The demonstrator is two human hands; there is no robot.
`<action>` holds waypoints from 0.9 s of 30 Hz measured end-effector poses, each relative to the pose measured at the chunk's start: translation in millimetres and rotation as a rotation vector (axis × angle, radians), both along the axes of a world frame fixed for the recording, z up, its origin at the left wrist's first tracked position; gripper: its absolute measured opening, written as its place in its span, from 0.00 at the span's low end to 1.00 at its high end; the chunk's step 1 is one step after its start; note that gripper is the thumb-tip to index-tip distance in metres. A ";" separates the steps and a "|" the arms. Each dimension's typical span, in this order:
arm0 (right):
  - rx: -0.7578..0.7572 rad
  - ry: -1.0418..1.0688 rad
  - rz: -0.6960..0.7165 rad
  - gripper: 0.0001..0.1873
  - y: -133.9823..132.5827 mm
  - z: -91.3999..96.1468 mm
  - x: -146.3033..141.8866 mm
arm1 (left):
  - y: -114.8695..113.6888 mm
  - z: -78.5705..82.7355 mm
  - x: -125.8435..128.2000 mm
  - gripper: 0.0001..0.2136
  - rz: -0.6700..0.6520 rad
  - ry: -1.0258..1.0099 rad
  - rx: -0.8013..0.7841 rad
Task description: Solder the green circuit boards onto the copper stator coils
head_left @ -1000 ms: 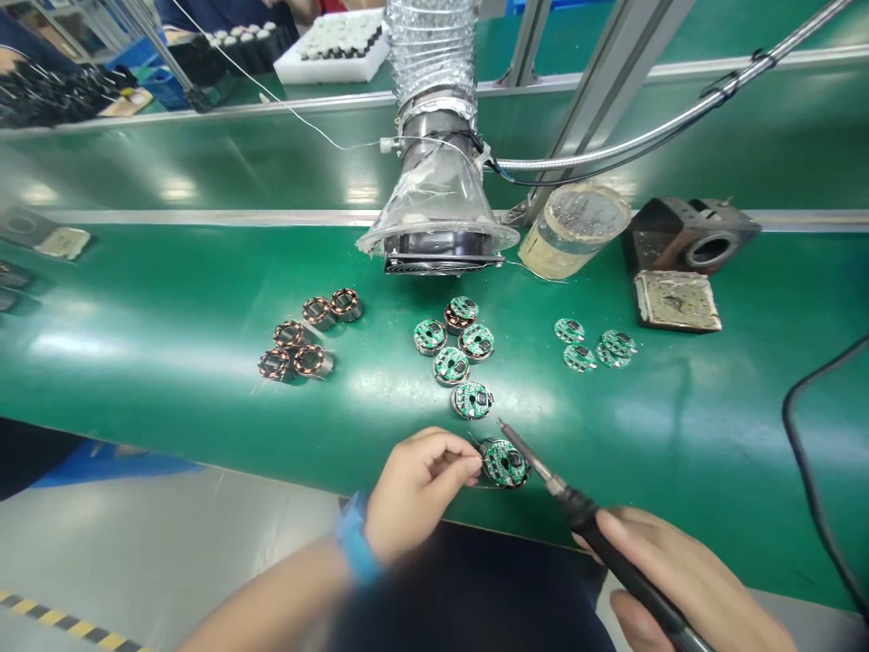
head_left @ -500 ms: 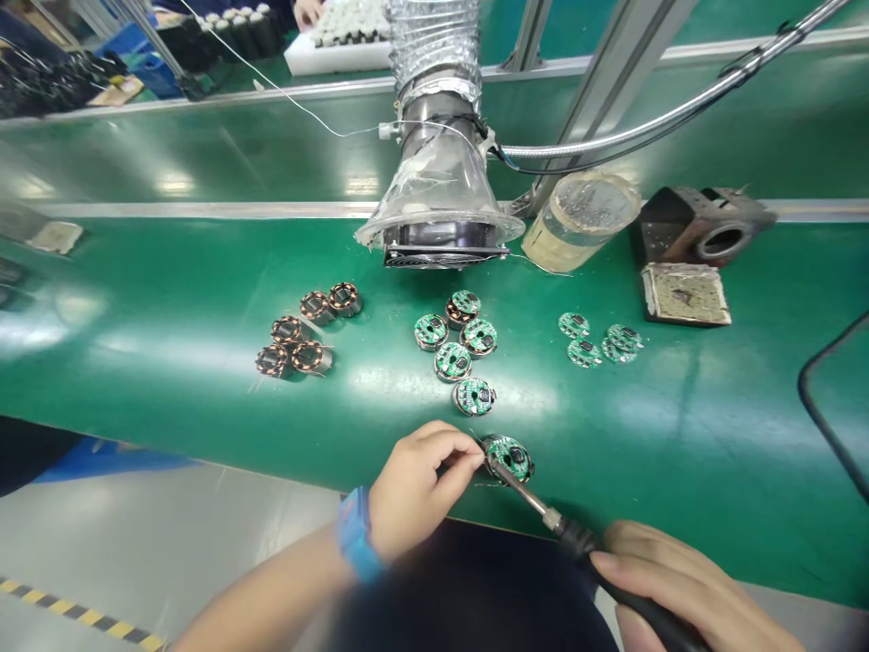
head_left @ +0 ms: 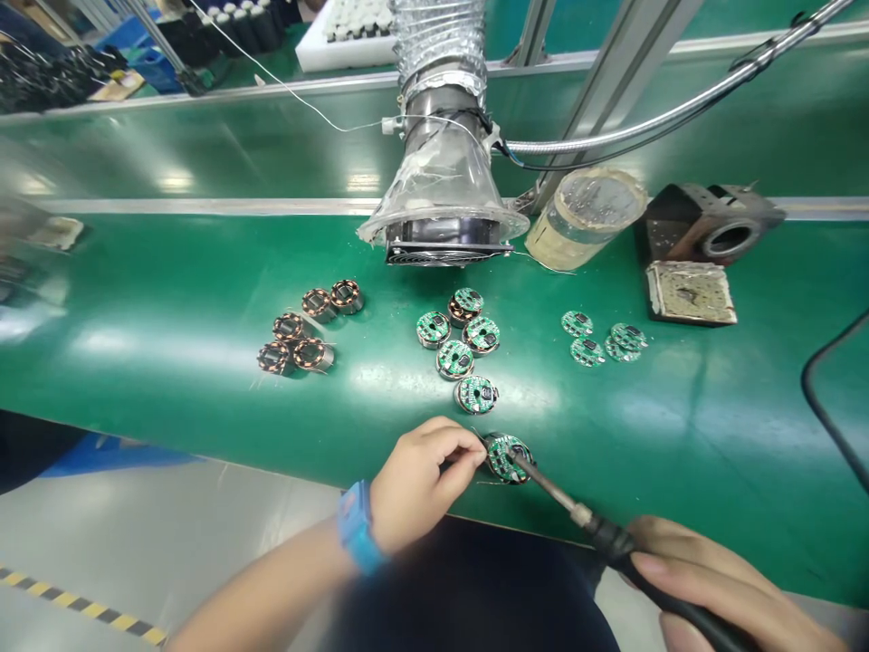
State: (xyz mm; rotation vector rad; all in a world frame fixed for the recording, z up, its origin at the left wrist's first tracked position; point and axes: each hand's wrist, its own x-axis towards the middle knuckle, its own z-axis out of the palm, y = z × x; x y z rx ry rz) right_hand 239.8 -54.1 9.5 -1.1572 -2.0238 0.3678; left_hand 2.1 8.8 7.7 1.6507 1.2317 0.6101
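Note:
My right hand (head_left: 706, 580) grips the black handle of a soldering iron (head_left: 584, 516). Its metal tip meets or hovers just over a green round circuit board (head_left: 509, 457) seated on a copper-wound motor stator; contact is hard to tell. At the left edge of that stator, thumb and forefinger of my left hand (head_left: 421, 480) are pinched together. Thin wire ends show near these fingertips, but what lies between them is too small to make out. Beyond, several stators topped with boards (head_left: 454, 359) stand in a loose cluster.
Bare copper-wound stators (head_left: 310, 353) stand to the left, loose circuit boards (head_left: 587, 351) to the right. A fan hood (head_left: 444, 217) hangs behind them. Farther right are a clear round container (head_left: 587, 217), an iron holder (head_left: 712, 222) with a sponge tray (head_left: 692, 292), and a black cable (head_left: 825, 398).
The soldering iron's tip has moved right, from the stator's left edge near my left fingertips to over the board's middle. My right hand has shifted right; my left hand keeps its pinch.

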 end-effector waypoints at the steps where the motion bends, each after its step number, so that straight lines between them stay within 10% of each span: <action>1: 0.004 0.008 0.007 0.11 4.6 0.1 -1.7 | 0.1 -0.1 -0.2 0.06 -0.002 -0.003 0.001; 9: -0.047 -0.051 0.145 0.15 39.7 -24.4 -39.9 | 1.9 -4.0 -0.2 0.06 0.014 -0.030 0.032; 18: -0.016 0.059 -0.028 0.17 38.1 -33.9 -49.6 | -21.6 -9.4 6.6 0.05 0.287 -0.323 -0.405; 27: -0.009 0.051 -0.033 0.15 38.1 -34.5 -48.8 | -22.2 -7.1 20.5 0.07 0.214 -0.113 0.243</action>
